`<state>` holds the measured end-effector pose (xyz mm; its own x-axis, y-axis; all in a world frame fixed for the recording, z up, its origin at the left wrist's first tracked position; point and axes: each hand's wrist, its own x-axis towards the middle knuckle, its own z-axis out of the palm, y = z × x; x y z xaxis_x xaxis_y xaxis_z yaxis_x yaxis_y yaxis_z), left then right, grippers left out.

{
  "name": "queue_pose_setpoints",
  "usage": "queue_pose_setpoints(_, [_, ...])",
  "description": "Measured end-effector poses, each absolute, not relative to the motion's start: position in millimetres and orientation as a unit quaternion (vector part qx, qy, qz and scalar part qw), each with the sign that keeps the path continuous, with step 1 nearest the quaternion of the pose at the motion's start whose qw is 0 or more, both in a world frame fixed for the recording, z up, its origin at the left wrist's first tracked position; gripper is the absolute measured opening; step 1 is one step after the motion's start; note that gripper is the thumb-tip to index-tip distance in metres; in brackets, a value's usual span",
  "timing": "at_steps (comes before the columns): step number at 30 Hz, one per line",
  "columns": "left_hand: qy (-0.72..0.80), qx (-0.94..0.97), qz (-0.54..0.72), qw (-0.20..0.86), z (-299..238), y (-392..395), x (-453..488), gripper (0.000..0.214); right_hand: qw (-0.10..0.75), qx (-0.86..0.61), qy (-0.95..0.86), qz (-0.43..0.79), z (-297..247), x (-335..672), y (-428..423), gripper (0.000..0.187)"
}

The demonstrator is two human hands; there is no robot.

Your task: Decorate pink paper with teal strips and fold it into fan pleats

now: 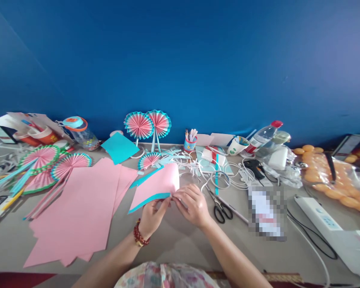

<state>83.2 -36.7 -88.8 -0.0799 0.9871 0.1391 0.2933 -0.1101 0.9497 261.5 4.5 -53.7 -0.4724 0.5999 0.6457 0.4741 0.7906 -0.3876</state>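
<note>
Both my hands pinch the near edge of a pink paper sheet with a teal border (pixel 157 184), held just above the table. My left hand (pixel 152 216), with a red bead bracelet at the wrist, grips the edge from below. My right hand (pixel 192 204) has its fingers curled on the same edge, pressing a fold. A stack of loose pink sheets (pixel 78 208) lies flat to the left of my hands. Black-handled scissors (pixel 220 208) rest on the table just right of my right hand.
Finished pink-and-teal paper fans lie at the left (pixel 45 162) and stand against the blue wall (pixel 147 125). A teal sheet (pixel 119 147), a pen cup (pixel 190 142), a paper cup (pixel 237 145), water bottles (pixel 262 138), white cables (pixel 228 174), a power strip (pixel 324 218) and a bag of orange fruit (pixel 330 176) crowd the back and right.
</note>
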Motion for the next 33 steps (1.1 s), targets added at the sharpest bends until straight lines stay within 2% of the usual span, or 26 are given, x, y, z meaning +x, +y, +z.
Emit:
queue_pose_setpoints(7, [0.542,0.703,0.447,0.107,-100.5,-33.9,77.5,0.025,0.417,-0.297,-0.856,0.071,-53.0,265.3,7.0,0.012])
queue_pose_setpoints(15, [0.525,0.746,0.408,-0.033,-94.0,-38.1,74.0,0.021,0.399,-0.277,-0.871,0.074,-54.1,267.9,9.2,0.011])
queue_pose_setpoints(23, [0.485,0.75,0.448,-0.038,-92.6,-38.1,76.3,0.018,0.397,-0.277,-0.872,0.069,-51.6,264.8,6.9,0.012])
queue_pose_setpoints(33, [0.481,0.738,0.462,-0.104,-98.3,-40.9,76.3,0.015,0.38,-0.278,-0.878,0.082,-54.2,268.4,7.5,0.014])
